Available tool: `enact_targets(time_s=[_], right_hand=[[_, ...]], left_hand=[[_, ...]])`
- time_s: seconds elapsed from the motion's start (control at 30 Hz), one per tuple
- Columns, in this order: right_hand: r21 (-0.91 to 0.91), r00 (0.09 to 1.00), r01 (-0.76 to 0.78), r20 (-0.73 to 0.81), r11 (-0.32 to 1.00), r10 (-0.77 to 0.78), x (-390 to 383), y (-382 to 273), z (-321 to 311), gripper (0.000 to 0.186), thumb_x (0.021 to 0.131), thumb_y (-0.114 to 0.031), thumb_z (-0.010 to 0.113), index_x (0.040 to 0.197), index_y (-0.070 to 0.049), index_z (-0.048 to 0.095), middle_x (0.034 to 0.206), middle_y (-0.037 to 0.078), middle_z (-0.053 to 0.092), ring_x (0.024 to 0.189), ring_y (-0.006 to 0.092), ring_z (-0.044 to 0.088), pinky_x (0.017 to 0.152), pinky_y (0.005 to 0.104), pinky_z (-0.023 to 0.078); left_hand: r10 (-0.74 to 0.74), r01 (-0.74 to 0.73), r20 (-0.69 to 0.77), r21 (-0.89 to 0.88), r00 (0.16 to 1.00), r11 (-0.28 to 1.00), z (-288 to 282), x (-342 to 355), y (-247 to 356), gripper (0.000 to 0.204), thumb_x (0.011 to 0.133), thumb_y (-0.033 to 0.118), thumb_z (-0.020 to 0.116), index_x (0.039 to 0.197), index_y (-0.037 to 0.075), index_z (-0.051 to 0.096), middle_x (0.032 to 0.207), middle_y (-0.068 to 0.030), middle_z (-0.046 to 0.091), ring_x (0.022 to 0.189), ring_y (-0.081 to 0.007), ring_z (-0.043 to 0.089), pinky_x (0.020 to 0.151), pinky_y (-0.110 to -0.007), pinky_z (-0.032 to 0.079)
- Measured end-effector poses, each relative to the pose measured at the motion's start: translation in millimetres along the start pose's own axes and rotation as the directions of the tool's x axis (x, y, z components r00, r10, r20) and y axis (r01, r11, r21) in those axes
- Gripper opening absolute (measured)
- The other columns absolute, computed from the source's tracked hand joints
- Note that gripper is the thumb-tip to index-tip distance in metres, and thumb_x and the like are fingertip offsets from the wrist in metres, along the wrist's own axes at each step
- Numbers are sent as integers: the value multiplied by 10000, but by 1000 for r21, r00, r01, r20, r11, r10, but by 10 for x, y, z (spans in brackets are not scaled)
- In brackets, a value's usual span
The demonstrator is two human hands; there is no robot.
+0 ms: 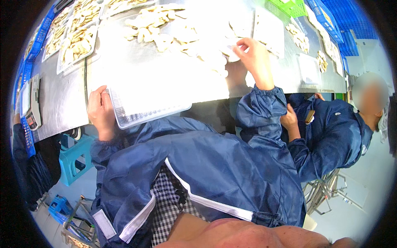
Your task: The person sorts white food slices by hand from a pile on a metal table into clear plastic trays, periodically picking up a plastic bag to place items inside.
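My left hand (102, 111) grips the left rim of a clear plastic tray (155, 117) at the table's near edge. The fingers are closed on the rim; glare washes out much of the tray's inside. Over the table, my right hand (257, 62) is bent, with thumb and fingers pinched on a pale slice (234, 54). Beyond both hands lies a loose heap of cream-coloured slices with darker edges (151, 25). More slices lie near my right hand, partly lost in bright glare.
Filled clear trays (78, 45) stand at the far left, beside a scale (32, 101). A green basket (289, 7) and blue crates (326, 18) line the far right. A co-worker (331, 128) in a blue jacket is close on my right. A turquoise stool (74, 159) stands below left.
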State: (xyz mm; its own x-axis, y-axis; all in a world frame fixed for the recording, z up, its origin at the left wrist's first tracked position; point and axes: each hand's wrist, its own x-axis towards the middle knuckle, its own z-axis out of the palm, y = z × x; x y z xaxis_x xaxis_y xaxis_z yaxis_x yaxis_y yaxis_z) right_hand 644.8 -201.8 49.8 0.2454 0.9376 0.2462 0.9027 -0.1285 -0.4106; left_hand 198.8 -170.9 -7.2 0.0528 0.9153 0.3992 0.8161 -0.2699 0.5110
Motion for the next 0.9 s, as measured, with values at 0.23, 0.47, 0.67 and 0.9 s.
enact_targets(time_s=[0.23,0.47,0.67,0.9], right_hand=[[352,937,292,83,889,-340,616,-924,167,310,859,-280,720,1003,-5,701,868,159,693,806,319,684,729,387,538],[193,845,520,28,832,-534,1233,-1355,1101,281,807,-215,725,1049,-74,706,1051,154,651,1030,346,636,886,448,511],[329,850,375,251,867,-463,1021,-1263,904,310,837,-111,701,1138,-43,692,892,108,665,804,192,656,757,320,523],[713,830,-253,507,654,-231,859,-983,610,335,968,-124,629,1290,-31,620,978,62,693,912,127,669,806,233,522]], left_hand=[[178,-181,-129,-9,975,983,-138,105,151,134,890,-5,584,959,-1,699,843,-145,661,708,-303,635,640,-380,501],[127,-139,-118,-108,985,984,-39,78,134,144,885,-15,581,966,8,697,833,-146,654,704,-311,632,650,-389,499],[110,-113,-82,-24,990,993,-93,17,68,158,867,-14,592,972,31,701,849,-137,668,739,-326,648,664,-401,510],[103,-104,-85,-14,991,994,-76,42,104,160,862,-10,599,970,39,707,851,-140,672,749,-334,656,668,-404,517]])
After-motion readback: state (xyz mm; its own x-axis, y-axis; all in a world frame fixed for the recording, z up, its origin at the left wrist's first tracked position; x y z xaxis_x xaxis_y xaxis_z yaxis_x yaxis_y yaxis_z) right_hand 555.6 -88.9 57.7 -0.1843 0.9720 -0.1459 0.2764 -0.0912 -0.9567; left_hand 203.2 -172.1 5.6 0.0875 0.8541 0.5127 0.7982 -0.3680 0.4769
